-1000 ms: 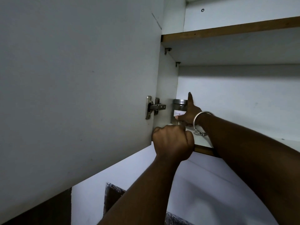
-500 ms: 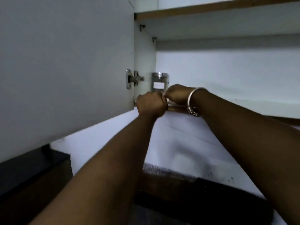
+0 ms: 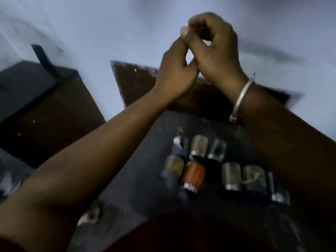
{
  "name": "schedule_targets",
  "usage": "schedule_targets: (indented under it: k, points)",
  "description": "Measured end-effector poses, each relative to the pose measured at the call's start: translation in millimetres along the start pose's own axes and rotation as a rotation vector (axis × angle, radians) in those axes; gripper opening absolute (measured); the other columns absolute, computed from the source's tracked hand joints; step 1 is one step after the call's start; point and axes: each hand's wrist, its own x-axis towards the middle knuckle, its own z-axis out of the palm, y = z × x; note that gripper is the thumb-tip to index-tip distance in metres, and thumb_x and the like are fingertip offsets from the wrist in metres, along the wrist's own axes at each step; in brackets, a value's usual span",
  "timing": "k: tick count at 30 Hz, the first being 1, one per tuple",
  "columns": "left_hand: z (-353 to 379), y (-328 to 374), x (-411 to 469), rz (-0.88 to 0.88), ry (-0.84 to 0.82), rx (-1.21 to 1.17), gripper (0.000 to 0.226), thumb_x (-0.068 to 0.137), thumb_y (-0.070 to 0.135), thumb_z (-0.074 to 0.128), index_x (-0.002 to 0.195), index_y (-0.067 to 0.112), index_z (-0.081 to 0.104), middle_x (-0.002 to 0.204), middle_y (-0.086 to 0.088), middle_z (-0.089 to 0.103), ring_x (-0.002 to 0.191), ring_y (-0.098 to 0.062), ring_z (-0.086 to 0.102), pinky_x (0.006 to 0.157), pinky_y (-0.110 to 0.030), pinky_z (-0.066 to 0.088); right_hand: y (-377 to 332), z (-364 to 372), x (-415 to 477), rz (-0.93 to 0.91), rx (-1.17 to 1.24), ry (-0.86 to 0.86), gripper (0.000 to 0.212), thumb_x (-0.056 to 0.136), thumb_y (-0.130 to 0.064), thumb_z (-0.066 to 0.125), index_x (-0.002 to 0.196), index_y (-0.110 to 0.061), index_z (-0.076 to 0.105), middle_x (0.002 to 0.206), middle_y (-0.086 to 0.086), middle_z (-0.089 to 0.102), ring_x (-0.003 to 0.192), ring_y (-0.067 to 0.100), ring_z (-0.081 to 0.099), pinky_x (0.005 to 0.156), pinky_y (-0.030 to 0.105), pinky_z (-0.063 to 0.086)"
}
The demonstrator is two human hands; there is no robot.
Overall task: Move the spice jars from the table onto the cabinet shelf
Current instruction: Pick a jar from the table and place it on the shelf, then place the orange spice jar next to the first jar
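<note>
Touching hands (image 3: pixel 177 70) (image 3: pixel 216 51), curled, holding nothing

We see one jar (image 3: pixel 194 176) filled orange-red on the dark grey table (image 3: pixel 138 179). Our bangle (image 3: pixel 241 98) is silver; the wall (image 3: pixel 109 24), pale bluish-white.

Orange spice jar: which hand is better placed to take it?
Probably left. The left hand and right hand are both raised and look empty, but the orange spice jar lies nearer the left forearm.

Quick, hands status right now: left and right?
Left hand: fingers blurred and partly hidden, cannot be told.
Right hand: closed, fingers curled, holding nothing.
</note>
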Motion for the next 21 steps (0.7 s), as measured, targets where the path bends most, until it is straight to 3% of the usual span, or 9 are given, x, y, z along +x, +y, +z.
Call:
schedule_targets:
  k: [2,4,8,11,13,15,17,19,21]
  points:
    - [13.3,-24.3,-56.2,-0.024,-0.123,-0.006,0.044,0.09,0.006,0.058,0.133,0.006,0.062,0.126,-0.005,0.071,0.118,-0.013,0.066,0.097,-0.018,0.051,29.9,5.0,-53.8,0.087,-0.007,-0.036,0.031,0.092,-0.029,0.068,0.105,-0.002,0.071,0.097,0.002,0.073,0.087,0.004,0.067,0.084,0.015,0.052]
    - [25.2,-53.4,-110.2,-0.073,-0.218,-0.005,0.044,0.088,-0.002,0.062,0.132,-0.003,0.061,0.128,-0.016,0.069,0.117,-0.023,0.067,0.096,-0.027,0.054,60.4,12.7,-102.2,0.181,-0.038,-0.112,0.027,0.091,-0.025,0.071,0.107,-0.004,0.071,0.1,0.007,0.074,0.09,0.013,0.068,0.083,0.02,0.052]
    - [56.6,-103.6,-210.1,-0.246,-0.357,0.034,0.043,0.084,0.003,0.061,0.127,-0.002,0.064,0.125,-0.018,0.067,0.113,-0.031,0.066,0.095,-0.048,0.054,117.0,22.8,-203.2,0.31,-0.121,-0.311,0.018,0.093,-0.019,0.071,0.106,-0.007,0.072,0.101,0.003,0.071,0.09,0.007,0.064,0.08,0.019,0.051]
    - [74.6,-122.3,-268.8,-0.338,-0.516,0.063,0.045,0.074,0.002,0.057,0.118,0.0,0.066,0.111,-0.01,0.067,0.099,-0.02,0.061,0.087,-0.044,0.052,150.5,30.3,-269.4,0.59,-0.097,-0.39,0.008,0.095,-0.012,0.068,0.095,-0.007,0.075,0.092,0.006,0.073,0.086,0.015,0.067,0.078,0.032,0.053]
    - [85.0,-133.7,-294.7,-0.433,-0.718,0.109,0.053,0.081,0.004,0.063,0.134,0.0,0.058,0.13,-0.018,0.061,0.116,-0.029,0.059,0.099,-0.042,0.049,171.2,32.2,-304.3,0.679,-0.21,-0.441,0.011,0.095,-0.012,0.067,0.096,-0.007,0.076,0.099,0.012,0.072,0.096,0.026,0.068,0.087,0.036,0.051]
    - [93.7,-140.6,-310.0,-0.493,-0.906,0.249,0.069,0.091,0.016,0.065,0.153,0.001,0.039,0.156,-0.023,0.04,0.141,-0.04,0.044,0.114,-0.046,0.04,188.8,30.9,-328.9,0.721,-0.387,-0.524,0.021,0.093,-0.019,0.068,0.11,-0.008,0.075,0.12,0.018,0.065,0.112,0.036,0.061,0.101,0.041,0.047]
    - [100.2,-142.2,-317.8,-0.539,-0.952,0.378,0.076,0.096,0.029,0.059,0.16,0.004,0.027,0.165,-0.024,0.025,0.15,-0.042,0.031,0.12,-0.05,0.034,199.6,28.8,-337.9,0.861,-0.473,-0.554,0.042,0.092,-0.033,0.068,0.131,-0.018,0.063,0.134,0.02,0.052,0.12,0.041,0.056,0.107,0.042,0.044]
    - [101.1,-136.8,-316.9,-0.514,-0.891,0.344,0.071,0.09,0.031,0.053,0.154,0.003,0.037,0.16,-0.023,0.035,0.144,-0.039,0.039,0.117,-0.045,0.037,203.7,32.3,-334.3,1.022,-0.397,-0.514,0.067,0.09,-0.043,0.07,0.148,-0.022,0.044,0.143,0.021,0.045,0.126,0.041,0.053,0.109,0.044,0.044]
    - [100.5,-133.4,-314.6,-0.482,-0.815,0.213,0.052,0.083,0.028,0.052,0.13,0.006,0.059,0.137,-0.015,0.058,0.122,-0.026,0.055,0.101,-0.034,0.045,207.4,38.3,-323.0,1.161,-0.265,-0.446,0.091,0.083,-0.051,0.076,0.155,-0.018,0.031,0.148,0.02,0.047,0.131,0.037,0.053,0.11,0.045,0.044]
